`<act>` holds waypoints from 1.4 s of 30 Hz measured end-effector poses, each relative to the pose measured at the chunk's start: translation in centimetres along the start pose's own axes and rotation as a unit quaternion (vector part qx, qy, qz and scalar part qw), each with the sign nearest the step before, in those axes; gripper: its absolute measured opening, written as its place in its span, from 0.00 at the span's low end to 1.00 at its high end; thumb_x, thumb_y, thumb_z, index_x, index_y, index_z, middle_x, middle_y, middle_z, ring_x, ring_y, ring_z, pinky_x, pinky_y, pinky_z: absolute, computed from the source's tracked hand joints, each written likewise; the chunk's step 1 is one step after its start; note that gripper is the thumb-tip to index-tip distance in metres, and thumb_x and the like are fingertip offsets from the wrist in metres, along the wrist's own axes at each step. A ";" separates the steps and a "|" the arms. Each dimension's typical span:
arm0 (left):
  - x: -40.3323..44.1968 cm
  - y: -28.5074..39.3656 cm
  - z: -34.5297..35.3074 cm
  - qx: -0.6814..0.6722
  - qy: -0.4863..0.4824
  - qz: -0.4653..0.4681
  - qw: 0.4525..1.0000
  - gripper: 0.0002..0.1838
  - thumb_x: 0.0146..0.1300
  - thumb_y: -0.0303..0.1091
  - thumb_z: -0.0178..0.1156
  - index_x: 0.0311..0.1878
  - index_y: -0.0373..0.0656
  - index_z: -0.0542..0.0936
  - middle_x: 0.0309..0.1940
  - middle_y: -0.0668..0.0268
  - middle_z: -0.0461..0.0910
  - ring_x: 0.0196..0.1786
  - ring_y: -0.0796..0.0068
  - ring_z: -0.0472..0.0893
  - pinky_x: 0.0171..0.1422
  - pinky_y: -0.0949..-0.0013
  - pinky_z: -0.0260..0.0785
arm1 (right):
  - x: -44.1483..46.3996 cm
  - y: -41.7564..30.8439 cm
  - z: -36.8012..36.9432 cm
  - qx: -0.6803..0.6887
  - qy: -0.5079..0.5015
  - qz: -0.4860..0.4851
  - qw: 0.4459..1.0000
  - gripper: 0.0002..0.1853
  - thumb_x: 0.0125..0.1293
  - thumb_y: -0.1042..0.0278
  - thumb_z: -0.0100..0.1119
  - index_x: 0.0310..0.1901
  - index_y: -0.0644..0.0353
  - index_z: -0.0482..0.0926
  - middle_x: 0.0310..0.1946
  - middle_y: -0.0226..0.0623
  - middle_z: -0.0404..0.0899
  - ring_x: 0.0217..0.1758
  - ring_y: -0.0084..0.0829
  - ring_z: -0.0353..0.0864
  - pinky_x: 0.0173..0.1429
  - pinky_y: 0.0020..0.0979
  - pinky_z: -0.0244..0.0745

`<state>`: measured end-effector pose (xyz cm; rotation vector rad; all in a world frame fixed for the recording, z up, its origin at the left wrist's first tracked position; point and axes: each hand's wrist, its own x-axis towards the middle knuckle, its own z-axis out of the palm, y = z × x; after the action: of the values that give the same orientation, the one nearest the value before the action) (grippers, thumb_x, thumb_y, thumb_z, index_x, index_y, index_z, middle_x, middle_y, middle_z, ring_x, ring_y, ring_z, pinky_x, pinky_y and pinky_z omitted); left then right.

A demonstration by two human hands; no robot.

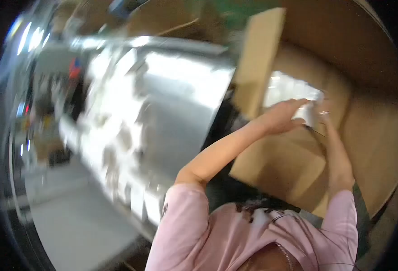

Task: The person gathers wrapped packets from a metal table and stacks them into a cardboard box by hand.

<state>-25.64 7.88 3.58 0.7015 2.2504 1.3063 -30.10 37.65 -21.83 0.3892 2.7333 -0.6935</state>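
Both of my hands are inside an open cardboard box (pixel 293 158) on the right. My left hand (pixel 282 117) reaches in from the left, its fingers bent around a small white item (pixel 302 114). On the other side of that item is my right hand (pixel 320 108), smeared by motion, its fingers closed against it. The exact kind of the white item cannot be made out. Beyond my hands, several more white pieces (pixel 283 88) lie in the box, partly hidden by my fingers.
A raised box flap (pixel 260 58) stands left of my hands. Further left, a shiny metal table (pixel 176 99) bears a long heap of blurred white pieces (pixel 117 122). A grey surface (pixel 77 217) lies at the lower left. Brown cardboard (pixel 334 31) rises behind the box.
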 end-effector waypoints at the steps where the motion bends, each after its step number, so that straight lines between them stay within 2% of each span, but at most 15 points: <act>1: -4.7 1.9 -1.8 0.039 0.047 0.023 0.998 0.29 0.58 0.34 0.60 0.63 0.40 0.65 0.51 0.48 0.75 0.51 0.54 0.78 0.54 0.58 0.70 | 0.9 0.6 -0.5 0.067 0.020 -0.021 0.997 0.30 0.58 0.57 0.59 0.58 0.64 0.62 0.41 0.42 0.78 0.35 0.30 0.78 0.36 0.31 0.74; 6: -30.8 6.7 -5.0 0.104 0.320 -0.276 0.900 0.23 0.59 0.32 0.59 0.58 0.38 0.70 0.41 0.53 0.79 0.45 0.61 0.80 0.50 0.64 0.72 | -7.8 -11.3 -5.0 0.370 0.012 -0.153 0.917 0.16 0.65 0.64 0.53 0.51 0.62 0.74 0.35 0.30 0.79 0.34 0.19 0.76 0.36 0.22 0.72; 9: -47.2 8.0 -1.1 0.113 0.474 -0.440 0.754 0.18 0.56 0.34 0.60 0.49 0.36 0.74 0.40 0.50 0.77 0.44 0.50 0.77 0.47 0.55 0.69 | -26.2 -28.0 -7.2 0.239 -0.130 -0.243 0.931 0.13 0.65 0.65 0.51 0.47 0.62 0.76 0.30 0.27 0.76 0.32 0.20 0.73 0.38 0.25 0.70; 11: -55.2 8.2 2.6 0.323 0.397 -0.538 0.669 0.21 0.54 0.31 0.61 0.51 0.36 0.72 0.46 0.49 0.74 0.50 0.48 0.73 0.54 0.55 0.66 | -34.8 -33.3 -3.8 0.304 -0.276 -0.356 0.839 0.13 0.61 0.65 0.56 0.45 0.62 0.77 0.25 0.31 0.74 0.29 0.25 0.73 0.36 0.26 0.70; 14: -59.9 7.0 5.8 0.329 0.431 -0.459 0.704 0.22 0.53 0.31 0.63 0.51 0.35 0.71 0.48 0.47 0.72 0.51 0.47 0.72 0.55 0.54 0.64 | -41.3 -40.1 0.8 0.165 -0.187 -0.541 0.803 0.21 0.56 0.61 0.62 0.49 0.62 0.74 0.36 0.42 0.74 0.36 0.35 0.76 0.41 0.32 0.72; 17: -58.8 4.9 6.1 0.299 0.441 -0.452 0.715 0.27 0.49 0.33 0.67 0.53 0.38 0.71 0.48 0.48 0.73 0.51 0.47 0.72 0.56 0.53 0.64 | -44.4 -45.8 3.1 -0.022 -0.223 -0.508 0.832 0.37 0.50 0.50 0.68 0.56 0.63 0.65 0.44 0.47 0.70 0.47 0.41 0.74 0.51 0.38 0.72; 23: -59.4 2.7 4.1 0.221 0.427 -0.490 0.727 0.42 0.40 0.44 0.74 0.59 0.43 0.66 0.48 0.49 0.73 0.51 0.48 0.73 0.56 0.49 0.64 | -48.5 -35.7 5.2 0.007 -0.110 -0.558 0.823 0.45 0.39 0.49 0.74 0.59 0.59 0.63 0.43 0.48 0.68 0.52 0.50 0.67 0.51 0.42 0.66; 25: -60.3 1.1 4.1 0.184 0.406 -0.496 0.745 0.48 0.36 0.47 0.76 0.61 0.41 0.63 0.48 0.48 0.75 0.52 0.48 0.74 0.56 0.51 0.65 | -50.9 -30.5 3.9 -0.096 -0.215 -0.414 0.879 0.49 0.37 0.52 0.75 0.62 0.56 0.61 0.44 0.49 0.69 0.57 0.50 0.66 0.55 0.44 0.66; 32: -63.1 3.8 3.3 -0.372 0.468 -0.281 0.751 0.32 0.48 0.34 0.68 0.55 0.29 0.69 0.47 0.54 0.78 0.52 0.63 0.77 0.55 0.65 0.69 | -41.9 -30.7 -3.2 0.071 -0.487 -0.279 0.824 0.26 0.46 0.62 0.72 0.46 0.64 0.75 0.39 0.35 0.78 0.45 0.24 0.75 0.51 0.28 0.70; 34: -64.5 4.7 1.7 -0.410 0.614 -0.177 0.651 0.28 0.50 0.29 0.65 0.55 0.29 0.70 0.46 0.58 0.78 0.49 0.67 0.78 0.53 0.66 0.71 | -41.8 -36.5 -6.8 0.174 -0.452 -0.279 0.829 0.26 0.46 0.62 0.70 0.49 0.61 0.75 0.40 0.32 0.78 0.43 0.22 0.76 0.49 0.29 0.71; 35: -65.2 4.6 -0.1 -0.385 0.631 -0.175 0.650 0.28 0.50 0.28 0.64 0.55 0.29 0.70 0.46 0.58 0.78 0.47 0.67 0.79 0.52 0.65 0.71 | -39.1 -37.7 -5.7 0.164 -0.388 -0.381 0.823 0.27 0.48 0.63 0.68 0.52 0.59 0.75 0.40 0.31 0.78 0.42 0.22 0.76 0.48 0.28 0.72; 36: -65.3 4.0 -2.7 -0.358 0.650 -0.171 0.648 0.28 0.50 0.28 0.64 0.56 0.30 0.70 0.46 0.57 0.78 0.45 0.67 0.79 0.51 0.65 0.72 | -40.9 -42.0 -7.2 0.214 -0.394 -0.313 0.837 0.27 0.50 0.62 0.66 0.53 0.60 0.74 0.39 0.30 0.78 0.41 0.22 0.76 0.48 0.27 0.71; 38: -63.8 3.4 -7.8 -0.300 0.637 -0.163 0.692 0.27 0.51 0.29 0.63 0.55 0.29 0.70 0.45 0.56 0.78 0.41 0.68 0.80 0.48 0.65 0.73 | -35.3 -46.3 -2.7 0.135 -0.251 -0.513 0.810 0.32 0.51 0.57 0.64 0.57 0.62 0.69 0.42 0.34 0.76 0.44 0.25 0.75 0.48 0.28 0.72; 40: -63.4 -1.8 -11.3 -0.250 0.609 -0.256 0.708 0.26 0.52 0.30 0.64 0.54 0.30 0.71 0.42 0.56 0.78 0.43 0.67 0.79 0.47 0.65 0.73 | -34.2 -50.4 -0.1 0.153 -0.417 -0.371 0.816 0.34 0.52 0.54 0.65 0.58 0.63 0.68 0.46 0.38 0.75 0.47 0.29 0.75 0.52 0.30 0.71; 42: -62.6 -4.2 -12.9 -0.240 0.614 -0.248 0.710 0.29 0.51 0.31 0.65 0.56 0.31 0.69 0.43 0.55 0.77 0.45 0.67 0.78 0.47 0.65 0.74 | -34.3 -51.4 2.4 0.097 -0.393 -0.385 0.830 0.40 0.51 0.45 0.66 0.61 0.63 0.66 0.60 0.47 0.67 0.61 0.37 0.68 0.63 0.31 0.62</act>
<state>14.17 -41.39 13.32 -1.2837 2.3350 2.2249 -14.85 -13.51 9.46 -0.8488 1.9299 -1.0222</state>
